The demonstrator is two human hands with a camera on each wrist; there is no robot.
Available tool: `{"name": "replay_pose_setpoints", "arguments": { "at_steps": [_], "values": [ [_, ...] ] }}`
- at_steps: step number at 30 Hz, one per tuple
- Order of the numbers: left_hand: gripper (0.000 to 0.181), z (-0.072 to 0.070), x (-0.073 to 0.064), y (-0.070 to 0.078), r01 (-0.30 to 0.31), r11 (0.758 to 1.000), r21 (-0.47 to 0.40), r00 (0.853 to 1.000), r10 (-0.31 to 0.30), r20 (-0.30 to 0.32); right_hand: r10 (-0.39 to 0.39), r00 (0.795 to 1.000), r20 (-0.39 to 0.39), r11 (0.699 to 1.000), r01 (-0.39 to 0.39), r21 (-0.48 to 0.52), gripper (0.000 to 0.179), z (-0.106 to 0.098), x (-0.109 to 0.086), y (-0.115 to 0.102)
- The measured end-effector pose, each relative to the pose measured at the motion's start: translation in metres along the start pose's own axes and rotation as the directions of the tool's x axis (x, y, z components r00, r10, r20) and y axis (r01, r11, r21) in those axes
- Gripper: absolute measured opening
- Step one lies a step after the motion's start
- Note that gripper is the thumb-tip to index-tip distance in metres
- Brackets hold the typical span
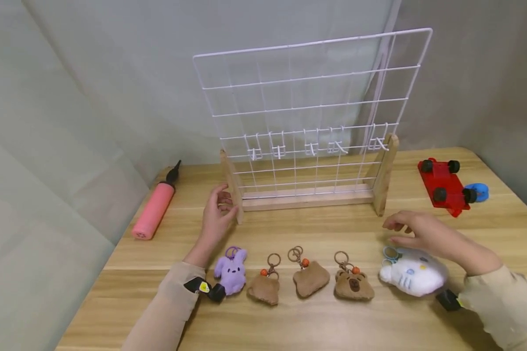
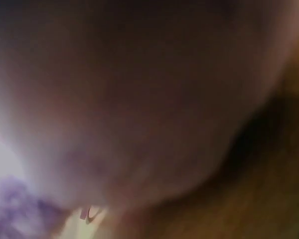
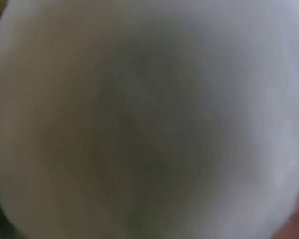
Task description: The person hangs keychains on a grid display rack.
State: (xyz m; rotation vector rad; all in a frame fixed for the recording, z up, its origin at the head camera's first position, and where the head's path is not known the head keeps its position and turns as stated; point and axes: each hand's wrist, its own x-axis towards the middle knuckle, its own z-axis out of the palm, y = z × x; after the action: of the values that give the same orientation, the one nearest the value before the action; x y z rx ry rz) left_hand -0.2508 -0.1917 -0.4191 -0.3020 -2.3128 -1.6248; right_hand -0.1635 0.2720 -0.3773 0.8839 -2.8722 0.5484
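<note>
While just beside the right hand (image 1: 428,233), white plush (image 1: 417,280) on table (image 1: 298,326).

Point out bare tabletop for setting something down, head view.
Bare: the strip between the rack's wooden base and the row of plush charms, bounded by the left hand and right hand; between the pink pump and left hand; in front of the row, between the sleeves. Crowded: the row's right end, white plush under the right hand.
</note>
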Motion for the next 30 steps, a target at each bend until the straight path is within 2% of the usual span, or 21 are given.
{"name": "replay_pose_setpoints", "arguments": {
  "at_steps": [6, 11, 13, 20, 26, 30],
  "values": [
    [0.064, 0.001, -0.001, -0.003, -0.001, 1.000, -0.001, 1.000, 0.001, -0.025, 0.030, 0.997, 0.075, 0.997, -0.035, 0.067, 0.027, -0.003, 0.004, 0.000],
    [0.063, 0.001, -0.002, -0.004, 0.023, 1.000, 0.010, 1.000, -0.023, -0.016, 0.031, 0.990, 0.139, 0.996, -0.043, 0.081, 0.021, 0.001, 0.005, 0.000],
    [0.063, 0.001, -0.002, -0.001, 0.041, 0.999, 0.008, 0.999, -0.040, -0.006, 0.035, 0.987, 0.156, 0.996, -0.047, 0.075, 0.019, 0.004, 0.004, 0.000],
    [0.061, 0.002, -0.009, 0.028, 0.044, 0.999, 0.027, 0.999, -0.044, 0.012, 0.047, 0.980, 0.195, 0.996, -0.062, 0.068, 0.016, 0.011, 0.003, 0.000],
    [0.059, 0.002, -0.010, 0.029, 0.024, 0.999, 0.033, 1.000, -0.024, 0.017, 0.081, 0.972, 0.218, 0.993, -0.097, 0.062, 0.018, 0.015, 0.003, -0.001],
    [0.061, 0.002, -0.008, 0.026, 0.037, 0.999, 0.010, 0.999, -0.037, 0.015, 0.089, 0.970, 0.228, 0.993, -0.105, 0.059, 0.018, 0.017, 0.003, -0.003]
  ]
}}
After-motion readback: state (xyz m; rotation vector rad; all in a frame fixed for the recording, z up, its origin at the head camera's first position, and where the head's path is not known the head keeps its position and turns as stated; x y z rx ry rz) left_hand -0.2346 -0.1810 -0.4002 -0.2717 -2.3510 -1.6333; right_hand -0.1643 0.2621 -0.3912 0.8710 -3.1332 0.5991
